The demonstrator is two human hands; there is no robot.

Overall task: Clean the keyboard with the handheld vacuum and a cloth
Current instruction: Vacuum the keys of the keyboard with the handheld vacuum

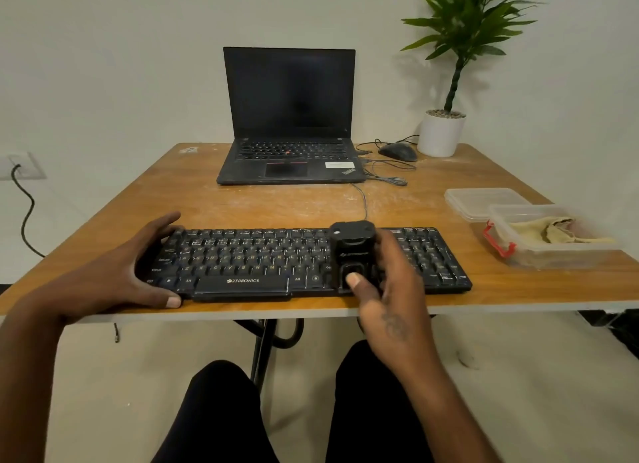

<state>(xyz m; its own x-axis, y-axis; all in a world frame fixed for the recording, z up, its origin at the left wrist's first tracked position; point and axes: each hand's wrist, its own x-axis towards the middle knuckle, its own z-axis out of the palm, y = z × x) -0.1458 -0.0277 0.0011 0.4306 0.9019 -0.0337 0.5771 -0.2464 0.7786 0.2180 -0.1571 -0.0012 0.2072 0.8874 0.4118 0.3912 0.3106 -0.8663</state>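
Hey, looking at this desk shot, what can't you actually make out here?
Head view only:
- Underside of the handheld vacuum, hidden by its own body, so contact with the keyboard is unclear.
- Right hand fingers behind the vacuum.
- Keys under the left hand.
- Cloth in the clear container: blurred, folds unreadable.
- Plant top, cut off by the frame.

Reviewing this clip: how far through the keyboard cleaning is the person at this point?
Nothing looks finished yet. In hand: the right hand grips the handheld vacuum over the keyboard, thumb on its button, while the left hand steadies the keyboard's left end. Left: the wipe, since the cloth lies in the clear container at the right.
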